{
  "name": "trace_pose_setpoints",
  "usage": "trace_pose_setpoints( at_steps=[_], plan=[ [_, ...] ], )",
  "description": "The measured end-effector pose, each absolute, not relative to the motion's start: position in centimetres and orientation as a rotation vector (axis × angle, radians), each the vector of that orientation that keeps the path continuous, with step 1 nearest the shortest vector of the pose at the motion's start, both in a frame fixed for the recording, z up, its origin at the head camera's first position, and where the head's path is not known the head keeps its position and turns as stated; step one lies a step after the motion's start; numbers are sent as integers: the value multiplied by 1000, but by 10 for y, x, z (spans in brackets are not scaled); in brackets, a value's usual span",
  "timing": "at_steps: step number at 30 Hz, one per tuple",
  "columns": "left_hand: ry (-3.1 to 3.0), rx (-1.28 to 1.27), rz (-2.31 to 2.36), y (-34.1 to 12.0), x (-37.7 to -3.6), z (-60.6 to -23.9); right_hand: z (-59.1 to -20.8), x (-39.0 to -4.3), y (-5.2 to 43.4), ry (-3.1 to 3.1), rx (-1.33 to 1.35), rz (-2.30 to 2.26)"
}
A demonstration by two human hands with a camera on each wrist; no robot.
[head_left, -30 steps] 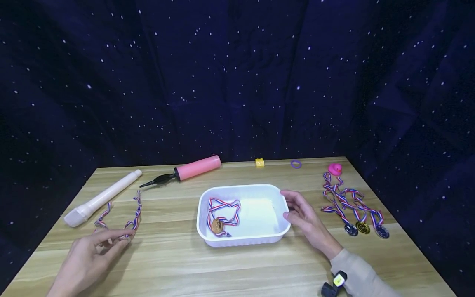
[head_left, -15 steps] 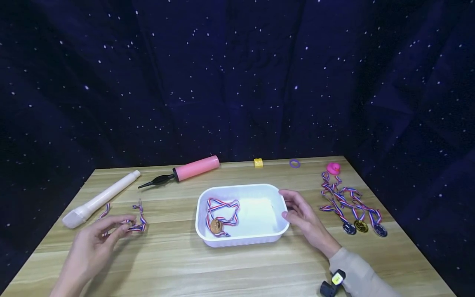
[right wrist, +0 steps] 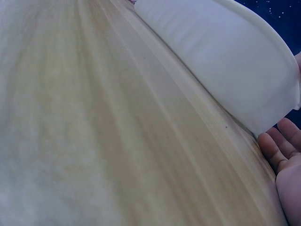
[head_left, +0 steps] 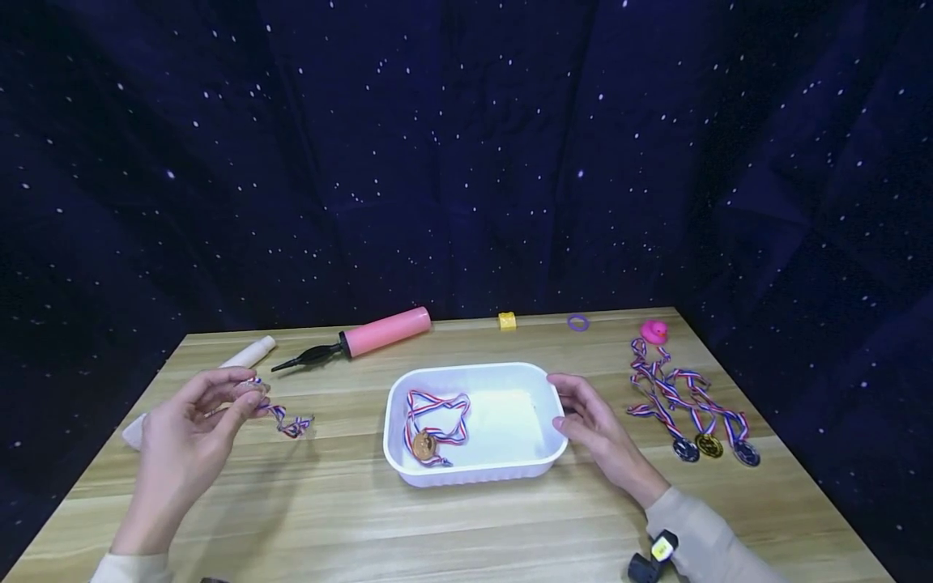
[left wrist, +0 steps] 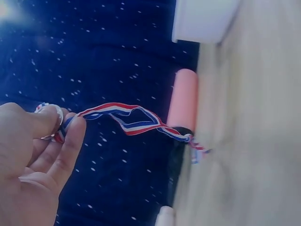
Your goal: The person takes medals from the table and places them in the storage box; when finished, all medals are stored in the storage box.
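Observation:
Raised above the table at the left, my left hand (head_left: pixel 185 425) pinches a medal (left wrist: pixel 59 121) by its disc between thumb and fingers. The medal's red, white and blue ribbon (head_left: pixel 287 421) hangs out to the right, its knotted end loose. Mid-table stands a white plastic tub (head_left: pixel 510 470), and a bronze-coloured medal (head_left: pixel 424 444) with a striped ribbon lies in its left half. My right hand (head_left: pixel 601 433) holds the tub's right end, thumb and index finger at the rim. Its other fingers sit beside the tub wall in the right wrist view.
Several medals (head_left: pixel 709 444) with tangled ribbons lie at the right, near a pink rubber duck (head_left: pixel 653 331). A purple ring (head_left: pixel 578 323) and small yellow piece (head_left: pixel 507 321) lie at the back. A pink hand pump (head_left: pixel 386 333) and pale club-like object (head_left: pixel 251 353) lie left.
My left hand has lifted the medal off the table, up and slightly right, and its ribbon has come up with it. The right hand and the tub stay put.

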State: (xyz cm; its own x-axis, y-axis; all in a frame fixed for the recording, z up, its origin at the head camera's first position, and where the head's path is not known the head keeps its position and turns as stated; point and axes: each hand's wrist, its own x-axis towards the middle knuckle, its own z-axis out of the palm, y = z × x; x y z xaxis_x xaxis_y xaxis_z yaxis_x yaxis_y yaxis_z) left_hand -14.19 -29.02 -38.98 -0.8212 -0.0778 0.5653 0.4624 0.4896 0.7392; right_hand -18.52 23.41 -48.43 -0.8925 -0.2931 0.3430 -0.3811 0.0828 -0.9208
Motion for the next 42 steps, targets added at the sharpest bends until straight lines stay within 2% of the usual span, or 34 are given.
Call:
trace_pose_setpoints(
  at_steps=[24,34,42],
  plan=[
    [-1986,-387,-1269,-246,-167,-301,-485,-185,233,-2276,690,1961],
    [-1817,-621,-1386,-217,-175,-268,-485,-185,235,-2298,665,1965],
    [-1677,-785,-1580,-189,-182,-256,-485,-186,236,-2293,674,1963]
  ],
)
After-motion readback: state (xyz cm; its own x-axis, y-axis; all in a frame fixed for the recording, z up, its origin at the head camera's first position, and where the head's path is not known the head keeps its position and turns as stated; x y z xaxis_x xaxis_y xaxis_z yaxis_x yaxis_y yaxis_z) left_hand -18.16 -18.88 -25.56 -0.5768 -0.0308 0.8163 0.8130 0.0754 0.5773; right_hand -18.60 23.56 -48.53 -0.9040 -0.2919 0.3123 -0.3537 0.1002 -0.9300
